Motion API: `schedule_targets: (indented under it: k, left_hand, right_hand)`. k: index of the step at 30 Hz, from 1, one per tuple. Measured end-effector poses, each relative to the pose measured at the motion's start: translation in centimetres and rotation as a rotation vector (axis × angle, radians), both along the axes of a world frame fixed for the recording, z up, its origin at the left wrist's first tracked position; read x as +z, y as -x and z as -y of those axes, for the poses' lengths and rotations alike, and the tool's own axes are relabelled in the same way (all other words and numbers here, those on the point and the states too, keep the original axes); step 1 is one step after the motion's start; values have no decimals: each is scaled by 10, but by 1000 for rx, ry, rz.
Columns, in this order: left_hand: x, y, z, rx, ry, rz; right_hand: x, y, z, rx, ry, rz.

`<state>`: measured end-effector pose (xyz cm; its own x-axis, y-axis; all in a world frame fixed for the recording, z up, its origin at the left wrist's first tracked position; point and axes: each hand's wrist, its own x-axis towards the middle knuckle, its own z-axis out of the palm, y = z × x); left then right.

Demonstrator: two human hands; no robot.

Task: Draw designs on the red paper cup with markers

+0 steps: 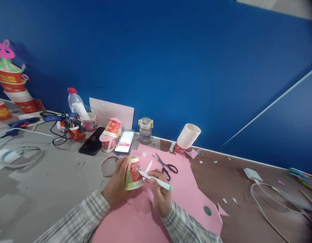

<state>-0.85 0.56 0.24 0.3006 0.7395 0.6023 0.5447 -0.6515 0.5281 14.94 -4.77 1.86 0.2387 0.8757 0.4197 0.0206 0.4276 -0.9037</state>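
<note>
My left hand [117,185] is closed around a small red paper cup [134,172], turned upside down and tilted. Green colouring covers the cup's base, its left side and a band along the rim. Pinched in my right hand [159,194] is a white marker [156,180] with a green end, its tip at the cup's printed side. A white pointed piece [149,166] sticks up beside the right fingers; I cannot tell what it is. Both hands are over a sheet of pink paper [181,199]. Black-handled scissors [164,165] lie open on the paper, just beyond my right hand.
Behind the hands stand a decorated cup figure [111,131], a lit phone [124,141], a dark phone [93,141], a lidded jar [145,130] and a leaning cup stack [188,135]. Glue guns [21,125] lie left. A white cable [262,209] and paper scraps lie right.
</note>
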Motion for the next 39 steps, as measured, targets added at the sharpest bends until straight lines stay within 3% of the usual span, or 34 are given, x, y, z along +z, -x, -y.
schedule_targets:
  k: [39]
  left_hand:
    - [1,1,2,-11,-13,-4]
  right_hand:
    - [3,2,2,27,-55,44]
